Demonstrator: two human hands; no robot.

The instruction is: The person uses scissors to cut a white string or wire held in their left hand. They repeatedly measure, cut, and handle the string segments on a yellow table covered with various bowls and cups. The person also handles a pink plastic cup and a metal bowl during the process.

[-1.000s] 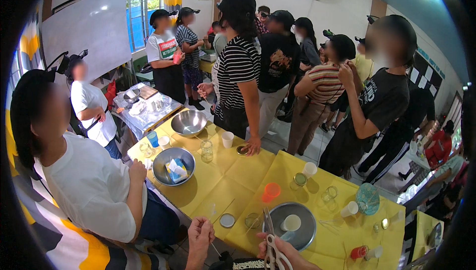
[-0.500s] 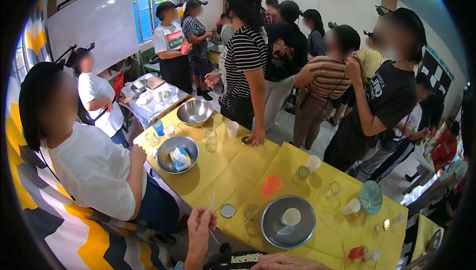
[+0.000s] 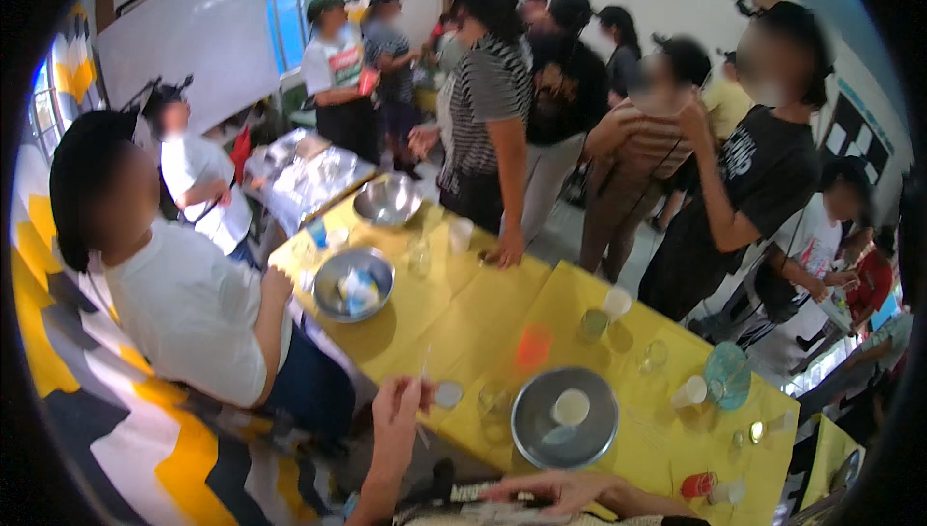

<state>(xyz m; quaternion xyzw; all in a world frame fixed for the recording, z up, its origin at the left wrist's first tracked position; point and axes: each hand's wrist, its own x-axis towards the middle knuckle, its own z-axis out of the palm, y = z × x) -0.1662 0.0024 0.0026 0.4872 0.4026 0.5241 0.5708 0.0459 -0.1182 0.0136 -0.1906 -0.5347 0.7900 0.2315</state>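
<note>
Apparently, the left hand [image 3: 396, 412] is pinching a thin white stick [image 3: 427, 360] between thumb and fingers, left of the steel basin [image 3: 601, 441]. One end is poking up above the fingers and the other is slanting out below, so the hold is falling around the middle; blur is hiding the exact contact. The right hand [image 3: 555, 490] is resting just below the basin, fingers loosely extended; no object is showing in it, though its underside is facing away.

Judging by its thinness, the stick is probably weighing next to nothing, feeling fairly stiff lengthwise but risking bending or snapping under sideways force. Its narrow shaft is likely rolling easily between fingertips, so a light pinch near mid-length is seeming best.

Left of the basin, a lid [image 3: 448, 395] is lying beside the left hand. A pale cup [image 3: 571, 406] is standing inside the basin, and an orange cup [image 3: 533, 346] is sitting beyond its left side.
</note>
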